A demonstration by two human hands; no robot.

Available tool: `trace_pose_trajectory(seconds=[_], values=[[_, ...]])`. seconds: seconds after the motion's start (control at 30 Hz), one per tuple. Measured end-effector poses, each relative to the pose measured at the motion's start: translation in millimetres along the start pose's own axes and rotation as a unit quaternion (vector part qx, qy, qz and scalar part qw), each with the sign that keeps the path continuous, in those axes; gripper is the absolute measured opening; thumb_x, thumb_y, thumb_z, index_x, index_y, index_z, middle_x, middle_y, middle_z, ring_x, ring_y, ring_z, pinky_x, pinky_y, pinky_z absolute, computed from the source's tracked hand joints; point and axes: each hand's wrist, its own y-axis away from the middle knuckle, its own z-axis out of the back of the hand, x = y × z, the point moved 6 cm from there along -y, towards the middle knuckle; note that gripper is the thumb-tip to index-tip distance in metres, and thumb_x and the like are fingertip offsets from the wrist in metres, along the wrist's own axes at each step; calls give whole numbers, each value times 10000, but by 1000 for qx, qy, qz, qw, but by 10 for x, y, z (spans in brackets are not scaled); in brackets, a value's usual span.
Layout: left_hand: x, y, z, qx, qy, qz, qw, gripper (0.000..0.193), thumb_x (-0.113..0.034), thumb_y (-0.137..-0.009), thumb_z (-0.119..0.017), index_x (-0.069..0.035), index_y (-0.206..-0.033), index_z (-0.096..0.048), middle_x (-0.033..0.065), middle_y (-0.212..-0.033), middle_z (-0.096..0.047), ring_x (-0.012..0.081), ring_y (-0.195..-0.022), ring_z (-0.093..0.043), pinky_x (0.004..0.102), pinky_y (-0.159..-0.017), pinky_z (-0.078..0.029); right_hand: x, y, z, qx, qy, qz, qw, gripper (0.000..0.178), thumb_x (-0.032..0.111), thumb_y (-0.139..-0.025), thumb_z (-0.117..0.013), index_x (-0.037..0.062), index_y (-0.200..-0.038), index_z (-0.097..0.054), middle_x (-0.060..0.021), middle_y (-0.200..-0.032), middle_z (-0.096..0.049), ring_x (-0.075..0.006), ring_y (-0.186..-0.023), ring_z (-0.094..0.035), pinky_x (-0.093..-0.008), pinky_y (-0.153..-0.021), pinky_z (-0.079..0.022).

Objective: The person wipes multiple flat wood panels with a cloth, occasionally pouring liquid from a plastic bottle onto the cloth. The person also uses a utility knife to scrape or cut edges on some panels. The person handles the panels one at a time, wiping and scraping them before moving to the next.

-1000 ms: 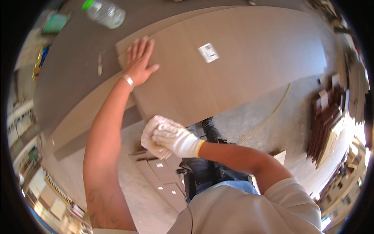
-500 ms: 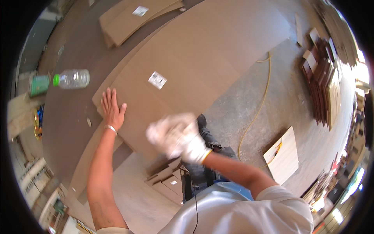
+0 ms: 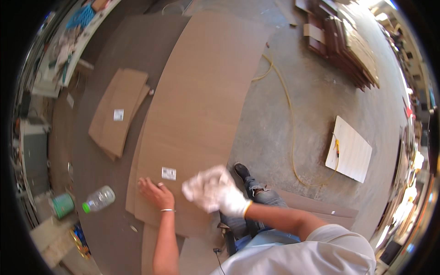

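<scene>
A long brown panel (image 3: 197,101) with a white label (image 3: 168,173) near its close end stretches away in front of me. My left hand (image 3: 158,196), bare and with a pale band at the wrist, rests on the panel just below the label, fingers spread. My right hand (image 3: 233,201) wears a white glove and grips a bunched, off-white rag (image 3: 206,187) over the panel's near right part. Motion smears the rag somewhat, so I cannot tell whether it touches the surface.
Left of the panel lie smaller brown boards (image 3: 117,114), a clear bottle with a green cap (image 3: 101,199) and a green can (image 3: 63,205). A yellow hose (image 3: 292,123) runs across the floor at right, by a pale board (image 3: 350,149) and stacked dark panels (image 3: 337,43).
My view has turned, so the panel now points more straight ahead. My left hand has come in from the panel's edge toward the label. The right hand still holds the rag.
</scene>
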Motion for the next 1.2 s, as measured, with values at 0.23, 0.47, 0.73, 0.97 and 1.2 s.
trace_pose_trajectory(seconds=[0.23, 0.47, 0.73, 0.97, 1.2], values=[[-1895, -2077, -615, 35, 52, -63, 996, 653, -233, -967, -618, -8, -1549, -426, 255, -1687, -322, 491, -1574, -243, 634, -1277, -179, -655, -208, 66, -18, 12, -62, 998, 499, 277, -827, -708, 85, -1287, -691, -108, -1452, -631, -288, -1428, -508, -531, -1251, -280], [-2682, -3459, -1120, -3, -96, 105, 990, 646, -437, -1016, -614, -62, -1521, -465, 159, -1572, -490, 440, -1463, -418, 774, -1096, -338, -2559, -1118, 1016, -103, 74, -178, 976, 631, 226, -830, -772, 69, -1419, -606, -160, -1534, -551, -374, -1475, -441, -609, -1266, -261], [-2975, -3262, -1164, 10, -100, 65, 993, 722, -359, -1022, -594, 83, -1553, -384, 285, -1524, -473, 443, -1408, -451, 581, -1198, -324, -5213, -2222, 2517, -197, 181, -265, 926, 528, 223, -943, -638, 93, -1453, -611, -170, -1566, -529, -373, -1530, -366, -572, -1289, -216], [-2765, -3307, -1064, 2, -122, 63, 990, 738, -341, -1018, -532, 46, -1609, -320, 281, -1559, -427, 460, -1434, -406, 607, -1233, -262, -3490, -1672, 1769, -1, -56, -151, 987, 495, 156, -803, -689, 57, -1287, -654, -127, -1322, -622, -355, -1362, -495, -553, -1212, -311], [-2890, -3264, -1073, 14, -115, 42, 992, 755, -324, -1000, -530, 55, -1612, -303, 301, -1560, -412, 471, -1447, -382, 602, -1240, -249, -5378, -2633, 2644, -189, 132, -254, 939, 551, 107, -855, -655, 29, -1398, -607, -200, -1504, -563, -434, -1451, -444, -539, -1236, -314]])
